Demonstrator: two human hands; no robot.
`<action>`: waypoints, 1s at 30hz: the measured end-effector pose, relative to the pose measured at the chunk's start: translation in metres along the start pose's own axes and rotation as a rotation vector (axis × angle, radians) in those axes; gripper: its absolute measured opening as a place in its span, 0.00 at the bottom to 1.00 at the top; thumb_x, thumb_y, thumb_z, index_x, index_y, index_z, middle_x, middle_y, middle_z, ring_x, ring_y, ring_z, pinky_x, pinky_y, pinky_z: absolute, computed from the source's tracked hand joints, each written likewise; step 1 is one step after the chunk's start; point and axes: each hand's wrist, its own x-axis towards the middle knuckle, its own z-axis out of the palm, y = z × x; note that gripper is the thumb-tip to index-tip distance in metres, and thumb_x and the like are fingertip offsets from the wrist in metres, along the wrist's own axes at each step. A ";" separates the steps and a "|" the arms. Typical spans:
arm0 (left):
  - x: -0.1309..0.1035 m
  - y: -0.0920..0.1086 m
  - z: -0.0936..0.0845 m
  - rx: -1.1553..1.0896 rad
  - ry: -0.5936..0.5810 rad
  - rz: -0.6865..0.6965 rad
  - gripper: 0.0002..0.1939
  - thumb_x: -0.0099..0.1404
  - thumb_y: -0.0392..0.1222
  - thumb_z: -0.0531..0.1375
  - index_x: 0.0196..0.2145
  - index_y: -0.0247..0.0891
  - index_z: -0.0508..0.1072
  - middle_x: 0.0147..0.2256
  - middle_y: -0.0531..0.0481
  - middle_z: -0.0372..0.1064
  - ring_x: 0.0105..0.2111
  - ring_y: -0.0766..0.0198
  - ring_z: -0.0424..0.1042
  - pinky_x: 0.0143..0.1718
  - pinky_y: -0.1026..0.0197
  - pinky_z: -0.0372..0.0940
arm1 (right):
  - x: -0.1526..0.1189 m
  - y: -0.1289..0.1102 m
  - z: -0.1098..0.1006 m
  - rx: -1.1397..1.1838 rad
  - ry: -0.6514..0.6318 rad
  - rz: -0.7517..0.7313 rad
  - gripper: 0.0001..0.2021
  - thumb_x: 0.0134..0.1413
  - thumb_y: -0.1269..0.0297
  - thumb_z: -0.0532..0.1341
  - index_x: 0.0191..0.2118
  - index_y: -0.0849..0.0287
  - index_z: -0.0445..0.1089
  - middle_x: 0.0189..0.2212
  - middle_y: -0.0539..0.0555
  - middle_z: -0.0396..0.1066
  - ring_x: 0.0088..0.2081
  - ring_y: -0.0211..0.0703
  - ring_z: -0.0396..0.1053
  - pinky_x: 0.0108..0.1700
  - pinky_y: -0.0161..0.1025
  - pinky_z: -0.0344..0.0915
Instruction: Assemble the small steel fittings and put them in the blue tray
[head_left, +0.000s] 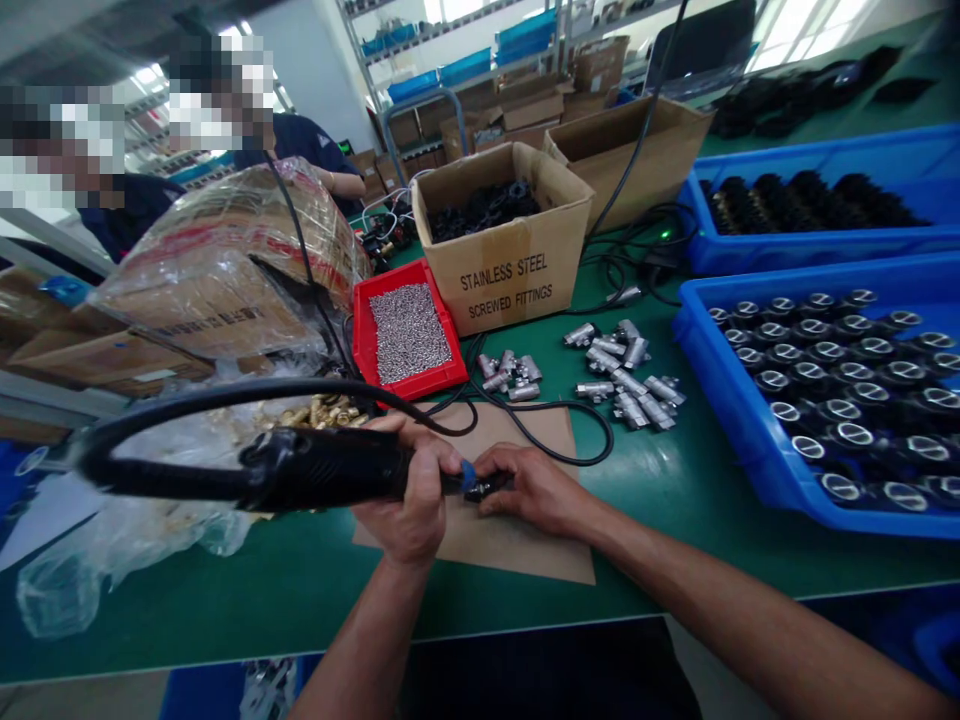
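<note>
My left hand [412, 500] is wrapped round a black corded power screwdriver [330, 468], which lies level and points right. Its cable [270, 395] loops back over the top of the tool. At the tool's front end, beside a blue piece [468, 474], my right hand [529, 488] pinches a small black part [487, 486]. My fingers hide most of that part, and whether the tip touches it I cannot tell. Beneath both hands lies a sheet of brown cardboard [517, 550]. Brass fittings [319, 412] sit on clear plastic behind the tool.
Metal valve fittings [630, 375] lie in two piles beyond my hands. A red tray [457, 370] holds tiny metal pieces. Blue bins [739, 440] with black parts stand at right, cartons [517, 270] at the back. Two people [289, 140] are across the table.
</note>
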 end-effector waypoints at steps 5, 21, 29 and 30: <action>-0.004 0.003 0.002 -0.026 -0.060 -0.020 0.16 0.62 0.34 0.59 0.48 0.41 0.66 0.24 0.58 0.65 0.21 0.68 0.68 0.27 0.61 0.70 | 0.000 0.001 0.000 -0.035 0.007 -0.022 0.13 0.43 0.68 0.72 0.39 0.59 0.75 0.37 0.53 0.74 0.38 0.43 0.70 0.41 0.37 0.65; -0.017 -0.012 0.004 -0.008 -0.087 -0.026 0.14 0.63 0.33 0.59 0.46 0.40 0.64 0.25 0.57 0.64 0.22 0.68 0.68 0.27 0.61 0.68 | 0.001 0.008 0.002 -0.068 0.011 -0.080 0.12 0.44 0.65 0.72 0.37 0.59 0.74 0.35 0.52 0.73 0.38 0.43 0.70 0.41 0.37 0.64; 0.003 0.013 -0.028 -0.025 0.261 -0.207 0.08 0.61 0.39 0.60 0.39 0.37 0.68 0.24 0.58 0.63 0.19 0.70 0.64 0.23 0.62 0.68 | -0.004 0.002 0.003 -0.248 -0.038 -0.288 0.19 0.50 0.66 0.68 0.49 0.57 0.71 0.48 0.58 0.71 0.52 0.50 0.65 0.55 0.48 0.60; 0.002 0.014 -0.040 -0.002 0.301 -0.277 0.09 0.61 0.41 0.60 0.39 0.38 0.68 0.25 0.57 0.64 0.20 0.69 0.64 0.23 0.62 0.68 | -0.005 0.001 0.004 -0.271 -0.051 -0.309 0.17 0.50 0.66 0.68 0.48 0.57 0.71 0.47 0.59 0.72 0.52 0.50 0.66 0.56 0.49 0.60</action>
